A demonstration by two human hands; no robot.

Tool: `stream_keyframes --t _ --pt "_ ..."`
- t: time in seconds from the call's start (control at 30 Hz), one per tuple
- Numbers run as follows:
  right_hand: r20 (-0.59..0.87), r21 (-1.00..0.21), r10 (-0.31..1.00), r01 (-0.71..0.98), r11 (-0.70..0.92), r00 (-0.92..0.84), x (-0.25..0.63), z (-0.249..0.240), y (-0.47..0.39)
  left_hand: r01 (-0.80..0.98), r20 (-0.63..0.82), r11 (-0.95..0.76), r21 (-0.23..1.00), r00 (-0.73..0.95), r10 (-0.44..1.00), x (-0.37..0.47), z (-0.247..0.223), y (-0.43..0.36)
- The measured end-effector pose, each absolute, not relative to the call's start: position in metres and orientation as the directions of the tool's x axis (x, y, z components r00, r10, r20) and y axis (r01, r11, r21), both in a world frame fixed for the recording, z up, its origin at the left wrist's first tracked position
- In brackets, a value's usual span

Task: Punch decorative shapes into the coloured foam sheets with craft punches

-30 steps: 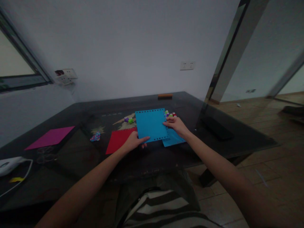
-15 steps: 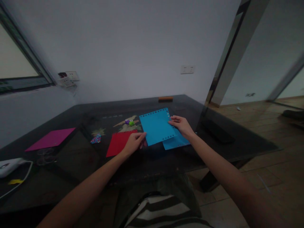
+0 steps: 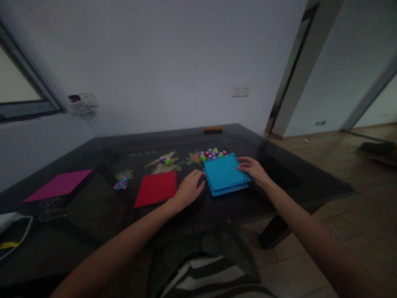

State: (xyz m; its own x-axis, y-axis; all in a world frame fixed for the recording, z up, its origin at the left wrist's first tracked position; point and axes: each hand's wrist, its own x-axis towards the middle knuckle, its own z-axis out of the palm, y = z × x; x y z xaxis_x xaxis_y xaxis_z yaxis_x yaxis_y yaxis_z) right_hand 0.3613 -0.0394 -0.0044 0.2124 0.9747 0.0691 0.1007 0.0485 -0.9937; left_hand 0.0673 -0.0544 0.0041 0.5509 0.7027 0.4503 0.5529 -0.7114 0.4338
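A blue sheet with punched holes along three edges (image 3: 226, 170) is held just above a second blue sheet (image 3: 231, 190), their edges nearly lined up. My right hand (image 3: 253, 169) pinches its right edge between thumb and fingers. At its left edge, the closed fingertips of my left hand (image 3: 191, 186) hold the sheet; the thumb is partly hidden. A red sheet with punched holes (image 3: 157, 188) lies on the table left of my left hand. Several purple, green and red big-eyed beads (image 3: 213, 155) cluster just behind the blue sheets.
Two more beads (image 3: 166, 160) sit behind the red sheet. Further left lie a small multicoloured pile (image 3: 120, 183), a magenta sheet (image 3: 58, 185) and a white device with a cable (image 3: 10, 221). A brown bar (image 3: 213, 129) rests by the wall on the dark table (image 3: 173, 223).
Both hands have carried the blue sheet to the right and lowered it over the other blue sheet. The bead cluster and the red sheet's right edge have come into view.
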Motion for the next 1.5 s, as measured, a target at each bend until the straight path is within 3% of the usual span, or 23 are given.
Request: stream_keyframes --t 0.17,0.47,0.87,1.5 --pt "0.075 -0.982 0.976 0.187 0.036 0.206 0.359 -0.009 -0.042 0.539 0.493 -0.739 0.404 0.552 0.672 0.078 -0.011 -0.059" --pt "0.063 -0.968 0.977 0.253 0.009 0.206 0.359 -0.009 -0.042 0.576 0.388 -0.761 0.299 0.655 0.649 0.077 -0.022 -0.062" --pt "0.096 -0.951 0.978 0.308 0.036 0.185 0.358 -0.011 -0.040 0.599 0.310 -0.734 0.320 0.666 0.678 0.078 -0.025 -0.062" --pt "0.183 -0.898 0.965 0.432 0.086 0.189 0.361 -0.014 -0.037 0.600 0.310 -0.735 0.316 0.667 0.677 0.077 -0.027 -0.061"
